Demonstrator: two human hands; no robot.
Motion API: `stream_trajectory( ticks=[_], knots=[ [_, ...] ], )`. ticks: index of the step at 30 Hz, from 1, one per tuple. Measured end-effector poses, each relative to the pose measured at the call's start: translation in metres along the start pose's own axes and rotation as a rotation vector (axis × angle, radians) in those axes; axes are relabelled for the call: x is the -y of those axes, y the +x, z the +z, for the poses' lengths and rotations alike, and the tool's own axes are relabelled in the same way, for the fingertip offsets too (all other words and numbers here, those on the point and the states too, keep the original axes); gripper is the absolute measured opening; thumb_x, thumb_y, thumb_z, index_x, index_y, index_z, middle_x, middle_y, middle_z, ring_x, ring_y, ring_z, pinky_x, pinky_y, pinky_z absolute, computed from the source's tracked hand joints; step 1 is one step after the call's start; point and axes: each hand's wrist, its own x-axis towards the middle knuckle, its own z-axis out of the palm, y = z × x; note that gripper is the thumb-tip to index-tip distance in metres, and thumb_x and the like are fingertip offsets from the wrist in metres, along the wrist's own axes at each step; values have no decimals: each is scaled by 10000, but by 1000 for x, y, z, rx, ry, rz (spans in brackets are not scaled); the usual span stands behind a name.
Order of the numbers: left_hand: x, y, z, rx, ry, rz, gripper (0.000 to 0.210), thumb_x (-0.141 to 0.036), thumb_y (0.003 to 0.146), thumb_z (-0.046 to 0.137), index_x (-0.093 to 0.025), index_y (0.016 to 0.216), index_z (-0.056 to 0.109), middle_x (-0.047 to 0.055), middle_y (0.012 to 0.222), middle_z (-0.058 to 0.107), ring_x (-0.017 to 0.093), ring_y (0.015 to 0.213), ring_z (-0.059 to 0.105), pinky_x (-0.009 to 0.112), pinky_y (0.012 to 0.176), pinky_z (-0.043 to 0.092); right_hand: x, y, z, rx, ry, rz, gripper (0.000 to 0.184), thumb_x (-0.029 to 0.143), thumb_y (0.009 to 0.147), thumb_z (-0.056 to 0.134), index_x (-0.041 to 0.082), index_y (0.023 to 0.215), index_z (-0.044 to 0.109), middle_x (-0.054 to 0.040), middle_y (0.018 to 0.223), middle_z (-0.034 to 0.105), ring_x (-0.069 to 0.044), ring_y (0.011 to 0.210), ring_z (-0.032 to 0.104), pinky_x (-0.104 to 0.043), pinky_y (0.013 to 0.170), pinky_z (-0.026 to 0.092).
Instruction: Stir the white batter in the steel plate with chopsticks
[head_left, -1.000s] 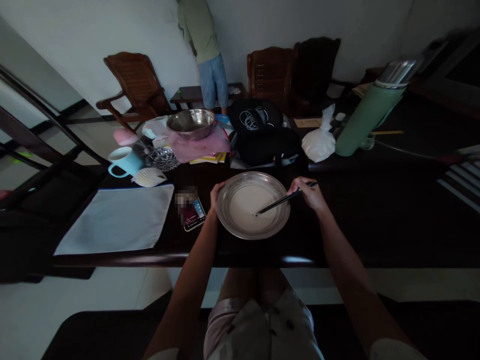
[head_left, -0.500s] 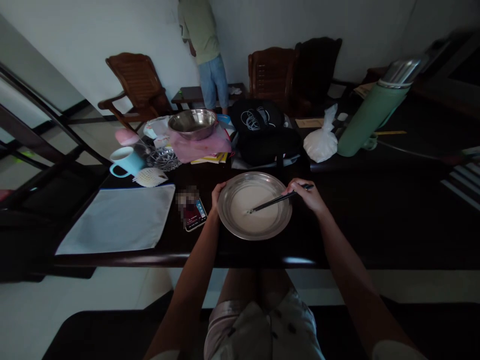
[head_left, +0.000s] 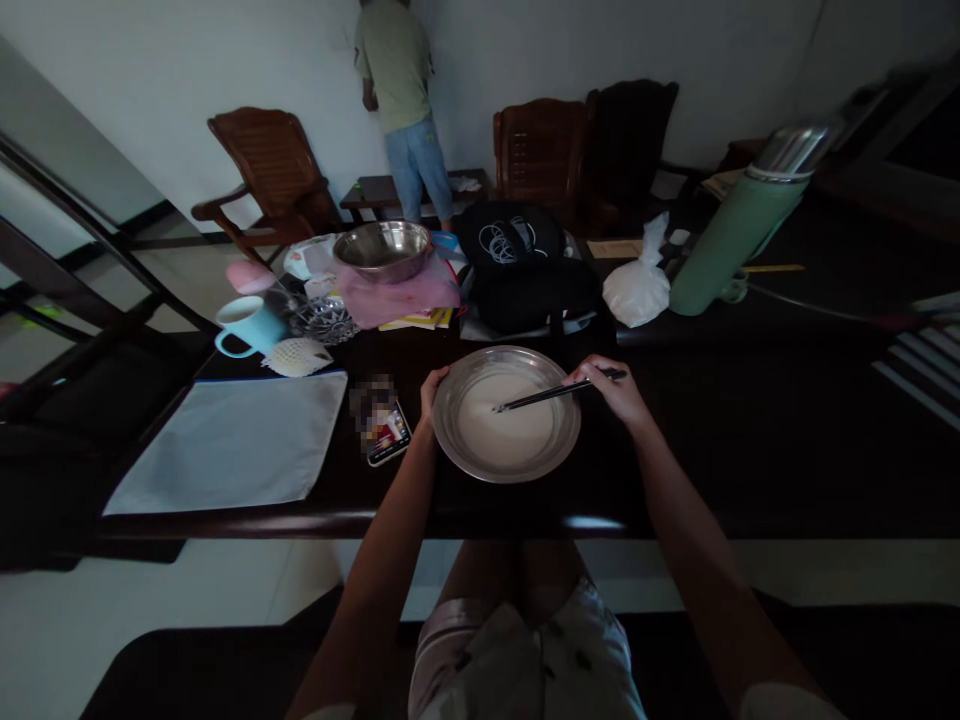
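A wide metal bowl (head_left: 448, 440) stands on the dark table, holding a pale, milky batter (head_left: 510, 430). My left hand (head_left: 433, 392) is closed on the bowl's left rim. In my right hand (head_left: 609, 385), above the right rim, is a pair of dark chopsticks (head_left: 540, 394). They slant down to the left, and their tips touch the batter near the middle of the bowl. Left of the bowl lies a phone (head_left: 388, 440) with its screen lit.
A grey-white pouch (head_left: 232, 440) lies at the left, below a light blue mug (head_left: 251, 325). Behind the bowl are a black bag (head_left: 517, 280) and another metal bowl (head_left: 382, 252) on pink cloth. A tied bag of white powder (head_left: 637, 290) and green thermos (head_left: 731, 240) stand right. A person (head_left: 397, 90) stands beyond.
The chopstick tips have shifted up, towards the far side of the bowl. My left hand stays on the rim. The picture on the phone is different, and the person behind has turned slightly.
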Motion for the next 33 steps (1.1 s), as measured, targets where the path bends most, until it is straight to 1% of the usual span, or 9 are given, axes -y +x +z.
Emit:
stream_trajectory(
  ticks=[3, 6, 10, 16, 19, 22, 25, 28, 33],
  knots=[
    [0, 0, 0, 9, -10, -27, 210, -270, 746, 542, -168, 744, 726, 9, 647, 714, 191, 679, 669, 296, 719, 522, -2, 0, -7, -95, 58, -22, 423, 540, 856, 620, 216, 584, 634, -18, 608, 703, -181, 613, 673, -317, 668, 509],
    [-1, 0, 0, 13, -17, -53, 205, -281, 750, 555, -169, 765, 726, 2, 647, 710, 178, 625, 650, 296, 692, 518, -3, -1, -7, -24, 102, -20, 434, 541, 857, 617, 215, 570, 625, -18, 581, 689, -180, 577, 659, -317, 638, 505],
    [-1, 0, -2, 18, -15, -61, 201, -270, 746, 566, -161, 779, 732, 9, 664, 718, 180, 653, 660, 294, 711, 521, -1, -1, 0, 69, 21, -1, 374, 545, 825, 657, 217, 646, 675, -24, 667, 728, -203, 708, 704, -334, 738, 525],
    [0, -1, -2, 23, -20, -39, 211, -283, 744, 563, -171, 796, 734, 5, 621, 697, 193, 640, 658, 303, 679, 524, -2, 0, -8, -99, 59, -17, 424, 549, 847, 626, 218, 582, 634, -20, 606, 705, -187, 614, 679, -325, 676, 511],
    [0, -1, 0, 14, -23, -53, 190, -282, 738, 572, -178, 776, 726, 0, 612, 691, 186, 608, 647, 300, 663, 523, -1, -1, -5, -12, 79, -8, 437, 561, 844, 621, 217, 576, 633, -21, 592, 691, -189, 601, 674, -328, 657, 514],
    [-2, -1, 1, -8, -24, -57, 184, -272, 743, 562, -182, 756, 722, -1, 605, 687, 193, 634, 661, 305, 689, 527, 1, 0, 1, 69, 24, 3, 396, 568, 819, 650, 220, 631, 664, -24, 655, 721, -202, 690, 700, -338, 729, 528],
    [-2, 1, 0, 9, -10, -50, 197, -260, 744, 549, -176, 756, 726, 9, 624, 697, 208, 703, 685, 312, 743, 530, 2, 1, 0, -2, -10, -6, 379, 560, 816, 659, 223, 645, 666, -20, 666, 731, -199, 716, 704, -332, 752, 524],
    [-1, 3, -2, 31, -5, -47, 199, -258, 739, 544, -180, 764, 726, 15, 652, 713, 224, 768, 696, 326, 790, 529, -2, 0, -6, -93, 38, -18, 410, 534, 857, 624, 217, 596, 636, -11, 615, 709, -173, 631, 678, -305, 684, 509],
    [0, 5, -4, 2, -15, -58, 192, -281, 744, 567, -175, 780, 723, 3, 655, 710, 195, 702, 681, 304, 768, 525, -2, -1, -2, 45, 61, -6, 403, 538, 850, 630, 212, 613, 647, -17, 637, 711, -177, 647, 686, -310, 697, 521]
  ],
)
